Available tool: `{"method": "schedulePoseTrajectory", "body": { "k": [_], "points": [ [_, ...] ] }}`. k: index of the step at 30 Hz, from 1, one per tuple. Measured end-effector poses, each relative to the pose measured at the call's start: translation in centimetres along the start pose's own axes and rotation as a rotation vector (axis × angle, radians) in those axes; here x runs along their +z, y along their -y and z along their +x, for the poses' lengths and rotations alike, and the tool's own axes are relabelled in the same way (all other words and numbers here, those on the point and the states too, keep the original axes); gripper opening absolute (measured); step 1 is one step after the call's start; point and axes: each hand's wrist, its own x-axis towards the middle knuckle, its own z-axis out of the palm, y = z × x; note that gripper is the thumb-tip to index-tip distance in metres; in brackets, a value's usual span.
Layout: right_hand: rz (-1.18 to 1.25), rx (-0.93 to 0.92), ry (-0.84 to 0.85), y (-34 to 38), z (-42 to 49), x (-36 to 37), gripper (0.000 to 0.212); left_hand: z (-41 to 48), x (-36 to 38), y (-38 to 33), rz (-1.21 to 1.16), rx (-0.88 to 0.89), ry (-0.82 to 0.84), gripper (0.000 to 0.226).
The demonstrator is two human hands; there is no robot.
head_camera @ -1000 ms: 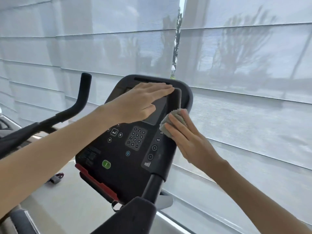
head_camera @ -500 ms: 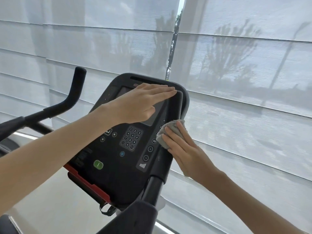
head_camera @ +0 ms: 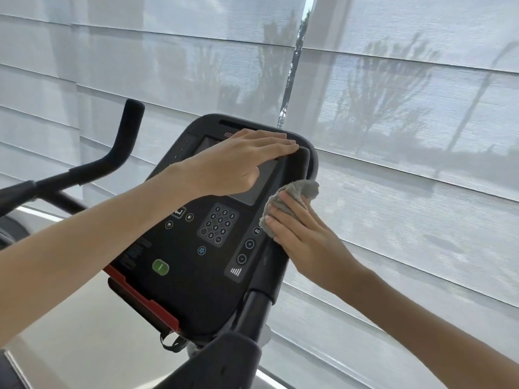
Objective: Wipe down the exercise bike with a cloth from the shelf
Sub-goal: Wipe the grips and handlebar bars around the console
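The exercise bike's black console (head_camera: 196,276) fills the middle of the view, with a keypad, a green button and a dark screen. My left hand (head_camera: 238,161) lies flat across the top of the screen, fingers together, reaching the right upright handle (head_camera: 297,169). My right hand (head_camera: 306,234) presses a crumpled grey cloth (head_camera: 292,197) against the right handle, just below the left fingertips. The cloth bunches out above my fingers.
The left black handlebar (head_camera: 123,144) rises at the left, away from both hands. White window blinds (head_camera: 421,192) hang close behind and to the right of the console. A red strip (head_camera: 140,299) edges the console's lower left. A light floor lies below.
My right hand with the cloth slid down the right handle, then back up a little. My left hand has stayed flat on the console top.
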Motion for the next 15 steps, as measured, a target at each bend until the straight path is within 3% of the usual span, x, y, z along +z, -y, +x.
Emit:
{"method": "schedulePoseTrajectory", "body": {
  "k": [5, 10, 15],
  "points": [
    [-0.052, -0.104, 0.001, -1.4, 1.2, -0.7, 0.025, -0.1, 0.1, 0.0, 0.0, -0.01, 0.01, 0.078],
    [-0.151, -0.079, -0.077, -3.0, 4.7, -1.4, 0.021, 0.0, 0.0, 0.0, -0.04, -0.03, -0.009, 0.079],
    [-0.046, -0.055, -0.006, -1.2, 3.2, -0.8, 0.019, 0.0, -0.2, -0.3, -0.073, -0.05, -0.013, 0.077]
  ]
}}
